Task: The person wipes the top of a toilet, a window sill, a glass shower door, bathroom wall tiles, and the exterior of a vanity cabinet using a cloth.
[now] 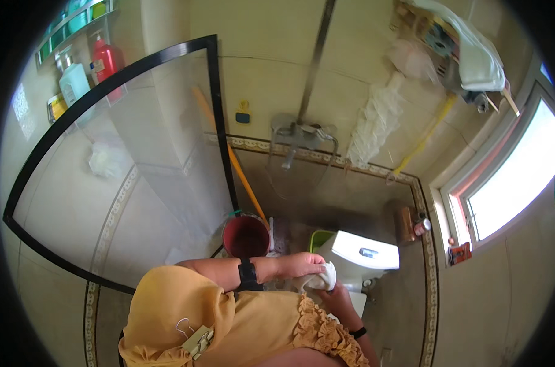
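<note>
A bunched white cloth (323, 279) is between my two hands, just in front of the toilet. My left hand (304, 264) comes across from the left, its fingers closed on the top of the cloth. From below, my right hand (336, 298) grips the lower right part of the cloth; its fingers are partly hidden. Right behind my hands stands the white toilet tank (351, 248) with a push button on its lid. A green bin (319, 238) shows beside the tank.
A dark red bucket (247, 237) stands left of my hands, with an orange pole (244, 183) behind it. A black-framed glass panel (215, 92) rises at the left. On the far wall is a shower mixer (302, 134). A window (516, 171) is at the right.
</note>
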### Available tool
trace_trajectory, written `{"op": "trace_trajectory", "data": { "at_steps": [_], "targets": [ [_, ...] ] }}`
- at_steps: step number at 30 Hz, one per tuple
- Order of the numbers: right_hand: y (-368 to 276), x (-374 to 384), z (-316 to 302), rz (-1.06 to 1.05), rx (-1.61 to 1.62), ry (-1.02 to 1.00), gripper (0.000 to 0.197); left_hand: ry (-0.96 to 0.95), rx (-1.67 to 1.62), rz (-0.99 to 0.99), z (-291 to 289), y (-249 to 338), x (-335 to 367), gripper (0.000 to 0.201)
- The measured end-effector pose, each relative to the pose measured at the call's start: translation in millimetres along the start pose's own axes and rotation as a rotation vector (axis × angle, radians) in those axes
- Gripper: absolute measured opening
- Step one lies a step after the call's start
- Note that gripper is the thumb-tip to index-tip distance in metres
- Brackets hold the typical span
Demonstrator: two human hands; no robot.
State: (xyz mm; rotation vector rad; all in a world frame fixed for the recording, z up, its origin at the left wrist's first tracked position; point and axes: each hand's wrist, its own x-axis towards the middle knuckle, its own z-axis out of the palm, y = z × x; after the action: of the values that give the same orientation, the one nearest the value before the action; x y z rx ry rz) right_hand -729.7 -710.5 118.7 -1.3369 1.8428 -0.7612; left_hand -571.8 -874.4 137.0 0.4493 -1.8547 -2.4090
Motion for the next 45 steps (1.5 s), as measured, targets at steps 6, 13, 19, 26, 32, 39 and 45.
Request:
{"op": "trace_trajectory", "data": {
  "at_steps": [6,13,19,26,32,39,45],
  "targets": [
    [-34,38,15,-0.17,-0.095,-0.094,0.019,0.354,-0.09,0.069,-72,-13,-54,0.024],
    [-127,66,45,-0.491,-0.126,-0.178,0.018,0.626,0.509,0.046,-99,-27,-147,0.034],
    [-138,71,85,-0.494,0.188,-0.465,0.021,0.324,0.546,-0.053,-50,-18,-205,0.055],
    [-70,64,121,-0.038,0.695,-0.43,0.039,0.812,-0.2,0.204,-8,-25,-331,0.034],
    [-38,80,191,0.409,0.995,-0.738,0.039,1.134,-0.78,0.92,-9,-7,-416,0.041],
    [-269,113,220,-0.092,1.146,-0.768,0.041,1.813,0.112,1.052,-9,65,-555,0.045],
    [-466,58,224,-0.541,1.059,-0.72,0.043,2.146,1.695,0.726,-31,167,-674,0.037]
  ]
}}
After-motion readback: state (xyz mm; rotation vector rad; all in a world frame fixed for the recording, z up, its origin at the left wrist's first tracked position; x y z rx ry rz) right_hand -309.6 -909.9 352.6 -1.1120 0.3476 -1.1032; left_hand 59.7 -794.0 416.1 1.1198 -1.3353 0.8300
